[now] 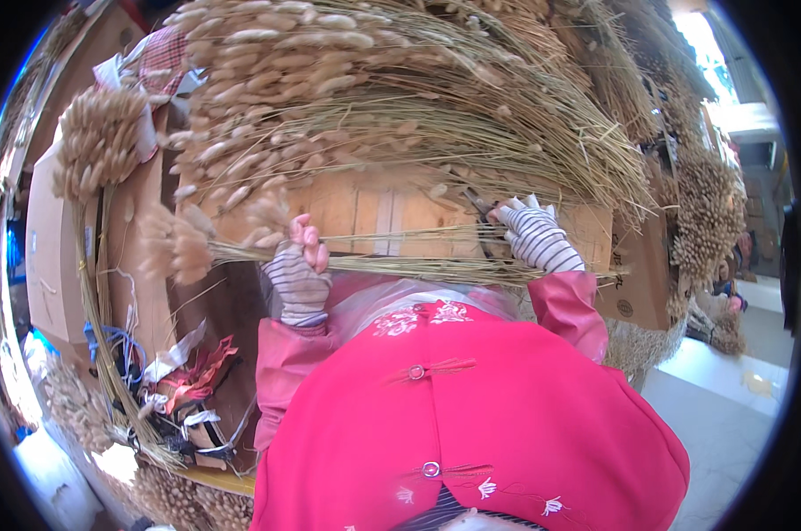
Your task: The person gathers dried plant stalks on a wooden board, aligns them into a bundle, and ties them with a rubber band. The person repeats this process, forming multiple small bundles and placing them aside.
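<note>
My left hand (299,275), in a striped fingerless glove, grips a small bunch of dried bunny-tail grass (175,245). Its fluffy heads point left and look blurred; the stems (414,265) run right across my lap. My right hand (530,229), gloved the same way, is closed around a pair of dark-handled scissors (475,198), partly hidden by the fingers. Some stems pass beneath that hand. Behind both hands, a large heap of the same grass (387,119) lies on a wooden board (427,206), heads to the left and cut ends to the right.
A tied bunch of bunny tails (102,143) stands on the left by a cardboard box (55,239). Below it is an open carton holding cloth scraps (198,378) and blue string (118,338). Another carton (639,279) and more dried bunches (706,212) are at the right.
</note>
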Demonstrator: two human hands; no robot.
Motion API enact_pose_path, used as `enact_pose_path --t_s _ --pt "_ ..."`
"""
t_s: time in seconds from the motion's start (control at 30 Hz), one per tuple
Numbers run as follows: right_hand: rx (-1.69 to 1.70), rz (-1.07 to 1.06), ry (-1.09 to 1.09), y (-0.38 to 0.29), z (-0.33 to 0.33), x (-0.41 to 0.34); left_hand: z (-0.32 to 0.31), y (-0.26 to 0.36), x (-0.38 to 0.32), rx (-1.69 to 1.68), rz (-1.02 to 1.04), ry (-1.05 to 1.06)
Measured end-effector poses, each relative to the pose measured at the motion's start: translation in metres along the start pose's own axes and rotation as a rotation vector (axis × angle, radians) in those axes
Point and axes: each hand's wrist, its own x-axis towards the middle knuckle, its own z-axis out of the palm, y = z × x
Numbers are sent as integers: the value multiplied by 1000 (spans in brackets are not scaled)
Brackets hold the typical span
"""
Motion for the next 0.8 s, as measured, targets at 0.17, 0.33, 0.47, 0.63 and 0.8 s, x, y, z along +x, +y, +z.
enact_pose_path --t_s 0.17,0.33,0.47,0.63,0.8 --pt "484 -510 165 -66 -15 28 10 1 -4 15 6 124" --pt "548 -582 253 -137 3 49 11 3 -7 -125 -68 56" --pt "812 -507 208 -137 2 49 11 6 -9 -39 -63 -20" --pt "596 -640 298 -139 7 49 14 9 -10 -89 -107 -14" --pt "736 -637 305 -146 11 56 11 8 -9 -69 -64 -71"
